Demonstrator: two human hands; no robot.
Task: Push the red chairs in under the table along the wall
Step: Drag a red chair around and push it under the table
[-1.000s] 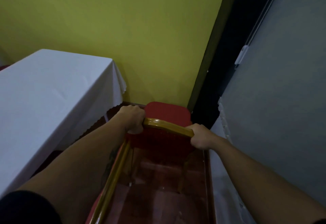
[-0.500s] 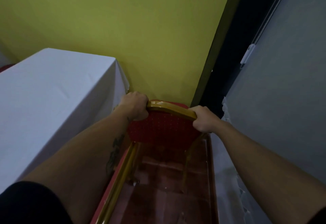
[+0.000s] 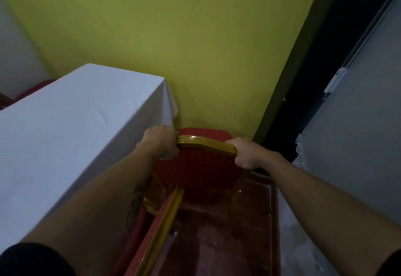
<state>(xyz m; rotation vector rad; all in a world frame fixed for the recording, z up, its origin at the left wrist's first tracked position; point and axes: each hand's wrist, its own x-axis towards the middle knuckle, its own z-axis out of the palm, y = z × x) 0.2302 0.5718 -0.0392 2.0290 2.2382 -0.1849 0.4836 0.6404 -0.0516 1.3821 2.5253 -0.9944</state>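
Note:
A red chair (image 3: 199,168) with a gold frame stands in front of me, its seat toward the yellow wall. My left hand (image 3: 161,141) grips the left end of its gold top rail. My right hand (image 3: 246,152) grips the right end of the same rail. The table (image 3: 71,123) under a white cloth runs along the left, its far corner right beside the chair. A second red chair (image 3: 152,230) with a gold edge sits lower left, close against the table and partly hidden by my left forearm.
The yellow wall (image 3: 195,47) closes the space just beyond the chair. A dark door frame (image 3: 303,80) and a grey panel (image 3: 358,134) stand on the right. The reddish-brown floor (image 3: 227,243) forms a narrow aisle between the table and a white cloth (image 3: 290,232).
The chair has shifted farther forward toward the wall and closer to the table corner. Both hands stayed on the top rail. The view tilted, showing the second chair's edge.

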